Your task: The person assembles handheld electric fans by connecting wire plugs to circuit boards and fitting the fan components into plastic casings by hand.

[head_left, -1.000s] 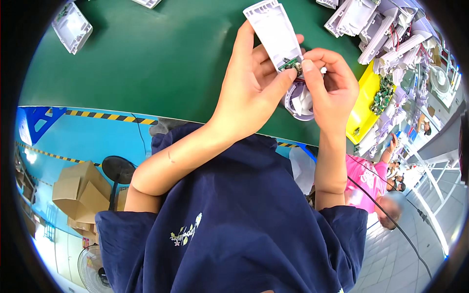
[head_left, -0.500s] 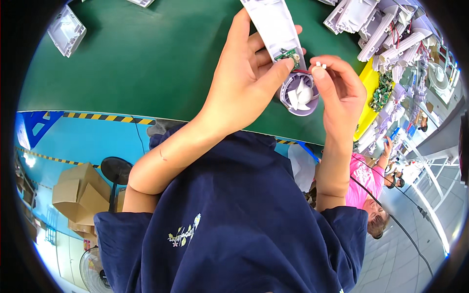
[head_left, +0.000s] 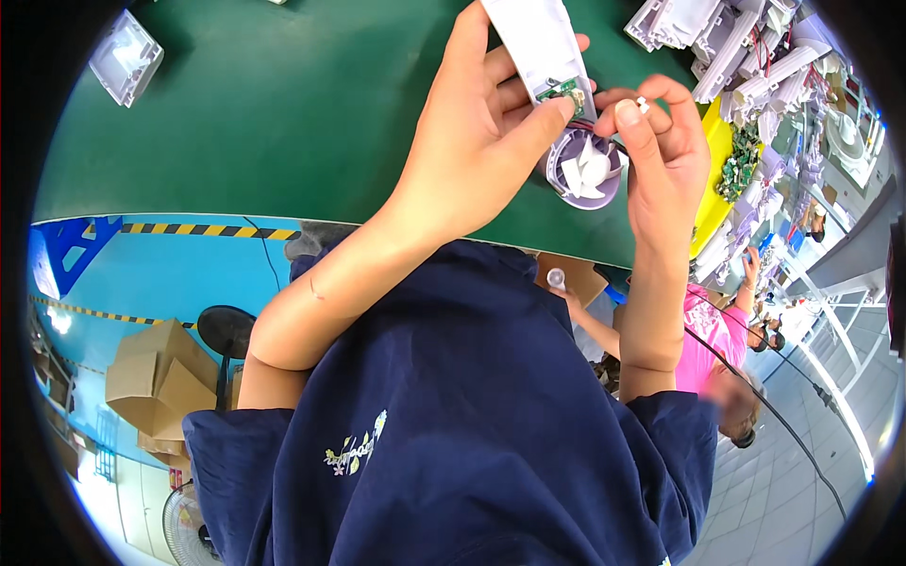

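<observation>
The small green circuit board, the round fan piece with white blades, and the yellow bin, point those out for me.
small green circuit board (head_left: 561, 91), head view, on its green face.
round fan piece (head_left: 587, 172), head view, on the white blades.
yellow bin (head_left: 714, 179), head view, on its yellow side wall.

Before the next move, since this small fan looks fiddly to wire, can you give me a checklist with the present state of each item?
1. Left hand has a grip on the white handle shell: ok.
2. Green circuit board under the left thumb, seated in the shell: cannot tell.
3. Right hand pinches a small white part: ok.
4. Round fan head with white blades visible: ok.
5. Red wire attached: cannot tell.
</observation>
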Motion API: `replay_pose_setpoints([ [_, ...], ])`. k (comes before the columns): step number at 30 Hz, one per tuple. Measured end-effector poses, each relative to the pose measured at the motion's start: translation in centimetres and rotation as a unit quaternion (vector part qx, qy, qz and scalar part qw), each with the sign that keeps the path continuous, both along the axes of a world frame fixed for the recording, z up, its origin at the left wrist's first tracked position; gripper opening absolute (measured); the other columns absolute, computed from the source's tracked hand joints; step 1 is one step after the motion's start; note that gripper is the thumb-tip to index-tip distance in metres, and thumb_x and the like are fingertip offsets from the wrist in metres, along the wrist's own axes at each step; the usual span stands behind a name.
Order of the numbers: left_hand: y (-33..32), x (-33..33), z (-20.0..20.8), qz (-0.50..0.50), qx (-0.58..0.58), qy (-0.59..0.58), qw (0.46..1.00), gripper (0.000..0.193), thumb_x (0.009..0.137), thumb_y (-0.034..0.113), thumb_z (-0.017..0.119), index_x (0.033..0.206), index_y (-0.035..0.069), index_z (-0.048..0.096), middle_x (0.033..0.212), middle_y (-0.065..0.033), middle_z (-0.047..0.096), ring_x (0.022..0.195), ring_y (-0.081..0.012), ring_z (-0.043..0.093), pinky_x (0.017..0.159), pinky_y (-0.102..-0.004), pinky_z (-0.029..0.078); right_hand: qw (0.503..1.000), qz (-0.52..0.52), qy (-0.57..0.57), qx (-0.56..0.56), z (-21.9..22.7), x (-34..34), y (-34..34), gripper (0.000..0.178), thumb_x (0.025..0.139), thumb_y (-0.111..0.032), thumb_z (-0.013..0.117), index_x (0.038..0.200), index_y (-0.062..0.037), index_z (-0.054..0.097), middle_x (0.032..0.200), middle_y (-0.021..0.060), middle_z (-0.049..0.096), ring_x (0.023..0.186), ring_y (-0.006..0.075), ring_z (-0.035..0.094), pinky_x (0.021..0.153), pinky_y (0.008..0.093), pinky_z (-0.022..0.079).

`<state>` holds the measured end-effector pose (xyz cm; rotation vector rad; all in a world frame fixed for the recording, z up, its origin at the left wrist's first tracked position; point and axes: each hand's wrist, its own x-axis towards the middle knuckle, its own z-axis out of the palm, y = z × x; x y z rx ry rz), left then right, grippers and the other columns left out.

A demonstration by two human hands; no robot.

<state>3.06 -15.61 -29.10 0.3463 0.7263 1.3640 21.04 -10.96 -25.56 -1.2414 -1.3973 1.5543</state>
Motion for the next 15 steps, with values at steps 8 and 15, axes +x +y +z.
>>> replay_pose_setpoints([
  [8,0.1,0.1,-0.2,-0.004,0.007,0.000,1.000,0.080,0.098,-0.014,0.055,0.161,0.006,0.011,0.150,-0.0240,0.049,0.128,-0.0232,0.060,0.109,-0.0359,0.048,1.000,0.026,0.012,-0.003,-0.5,1.1,-0.2,0.020,0.099,-0.004,0.072,0.116,0.0040,0.068,0.103,0.0109,0.072,0.091,0.0157,0.069,0.086,0.0278,0.055],
  [15,-0.1,0.0,-0.3,-0.005,0.003,-0.011,1.000,0.080,0.098,-0.013,0.056,0.162,0.006,0.010,0.150,-0.0229,0.050,0.126,-0.0213,0.059,0.108,-0.0352,0.048,0.993,0.012,-0.118,0.002,1.3,0.1,-1.0,0.018,0.094,0.002,0.074,0.112,0.0052,0.074,0.109,0.0123,0.070,0.101,0.0168,0.066,0.091,0.0287,0.053],
])
